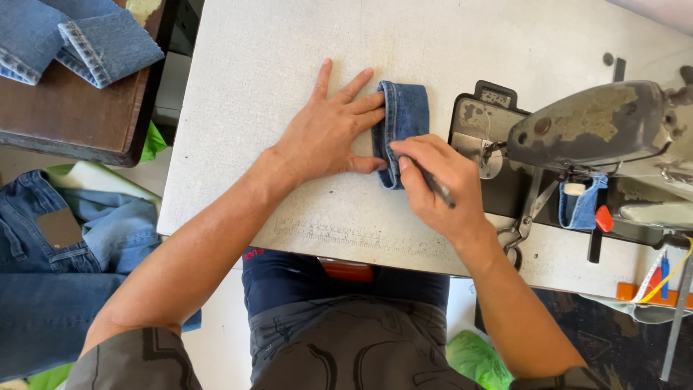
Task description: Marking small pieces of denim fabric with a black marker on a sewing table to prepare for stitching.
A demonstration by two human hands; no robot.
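Nearest the camera sits the person's lap in grey patterned shorts (346,347), with both bare forearms reaching away over the near edge of the table (238,87), a pale, speckled work surface.

Beyond that edge lies the folded denim piece (406,119), a small blue strip with a stitched hem, resting flat on the table; everything else is placed from it. The left hand (328,133) lies just left of the denim piece, palm down and fingers (364,108) spread flat, the fingertips pressing on the strip's left edge; it clasps nothing. The right hand (440,188) sits at the near right corner of the denim piece, its fingers curled closed around a thin dark pen (437,189), whose exact tip is hidden by the thumb; the thumb touches the strip's near end.

Just right of the denim piece stands the worn grey sewing machine (592,126), with a small blue denim scrap (581,206) hanging under its arm and a red tab (604,218) beside that.

Well left of the denim piece, off the table, blue jeans (50,267) lie below on the floor side. Far left and beyond, more folded denim (79,36) rests on a dark wooden bench (72,115).
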